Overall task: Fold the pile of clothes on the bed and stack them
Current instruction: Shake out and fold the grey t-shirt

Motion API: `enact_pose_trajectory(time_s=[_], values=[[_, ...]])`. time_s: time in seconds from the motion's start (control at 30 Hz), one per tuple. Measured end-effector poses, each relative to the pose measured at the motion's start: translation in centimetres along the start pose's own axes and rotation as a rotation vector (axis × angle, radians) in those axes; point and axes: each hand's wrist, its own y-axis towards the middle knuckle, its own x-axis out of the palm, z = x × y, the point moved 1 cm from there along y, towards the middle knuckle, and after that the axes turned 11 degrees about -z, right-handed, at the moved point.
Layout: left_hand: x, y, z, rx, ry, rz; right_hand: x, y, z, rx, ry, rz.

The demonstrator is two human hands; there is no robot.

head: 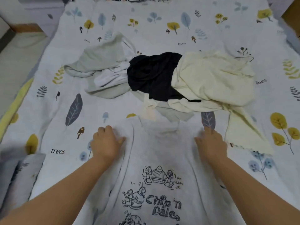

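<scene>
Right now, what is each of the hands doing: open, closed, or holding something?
Left hand: fingers curled, gripping the white printed shirt at its far edge.
Right hand: on the same shirt; whether it grips or only presses cannot be told.

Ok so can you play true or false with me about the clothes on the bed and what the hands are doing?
1. The white shirt with the cartoon chipmunks is spread out in front of the person. True.
2. Both hands are on that shirt. True: the left hand and the right hand rest on its far end.
3. The black garment is folded neatly. False: it lies crumpled in the pile.
4. The cream garment is to the left of the black one. False: it is to the right; the pale grey-green garment is on the left.
5. The bedsheet is plain. False: it has leaves, trees and mushrooms printed on it.
</scene>
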Motion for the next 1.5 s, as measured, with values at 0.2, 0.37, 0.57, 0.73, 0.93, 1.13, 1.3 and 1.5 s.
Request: enact_pose_trajectory(time_s=[0.2, 0.37, 0.57, 0.73, 0.93, 1.13, 1.3, 1.5], values=[[3.9, 0.1, -2.7, 0.078, 0.002, -0.061, 3.1, 0.9, 2.0, 0.006, 0.008, -0.012], [1.3, 2.4, -4.9, 0.146, -0.082, 0.145, -0.3, 3.0, 3.5, -0.039, -0.122, 0.192], [0.8, 4.9, -5.7, -0.021, -0.314, 0.1, -1.2, 4.7, 3.0, 0.047, 0.076, 0.167], [-0.2, 5.2, -6.3, -0.031, -0.408, -0.233, 0.0, 4.5, 4.6, 0.083, -0.036, 0.053], [-2.2, 4.7, -8.8, -0.197, -0.533, -0.743, -1.3, 4.3, 6.0, 0.036, 0.005, 0.232], [-2.5, 5.3, -11.2, -0.147, -0.55, -0.311, 0.4, 0.7, 7.9, 0.229, -0.065, 0.236], [-2.3, 5.4, -11.7, -0.052, -0.11, 0.059, 2.9, -1.5, 9.4, 0.182, 0.019, 0.066], [-4.4, 5.4, -11.2, 0.026, 0.254, 0.177, -1.4, 0.0, 11.1, 0.226, -0.002, 0.28]])
